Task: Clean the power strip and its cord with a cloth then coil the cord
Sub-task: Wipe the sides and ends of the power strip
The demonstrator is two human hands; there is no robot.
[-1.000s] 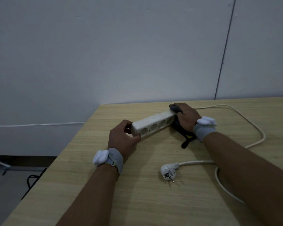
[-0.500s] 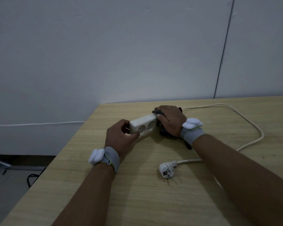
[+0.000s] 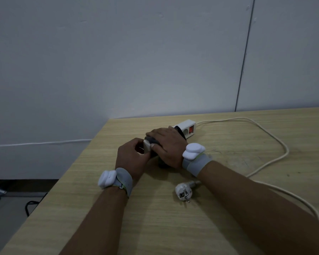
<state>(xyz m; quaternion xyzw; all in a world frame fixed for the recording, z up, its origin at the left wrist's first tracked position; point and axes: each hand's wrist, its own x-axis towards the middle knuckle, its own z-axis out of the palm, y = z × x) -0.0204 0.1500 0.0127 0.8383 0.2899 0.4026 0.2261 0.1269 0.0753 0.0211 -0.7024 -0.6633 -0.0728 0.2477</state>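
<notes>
While lying on the table [image 3: 228, 148] with long axis running from near-left up to far-right, power strip [image 3: 186, 128] pinched at its near end by left hand [image 3: 132, 157]; right hand [image 3: 167, 144], flat-fingered, pressing dark cloth [image 3: 151, 140] on that near end, switch end exposed beyond. Cord [image 3: 276, 140] uncoiled to the right, plug [image 3: 183, 191] near the right forearm.

Left hand [image 3: 132, 157] curled, right hand [image 3: 167, 144] flat

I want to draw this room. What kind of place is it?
Probably a plain workroom or office, though it is hard to be sure. A light wooden table stands against bare white wall panels, and a white power strip with its cord lies on it.
</notes>
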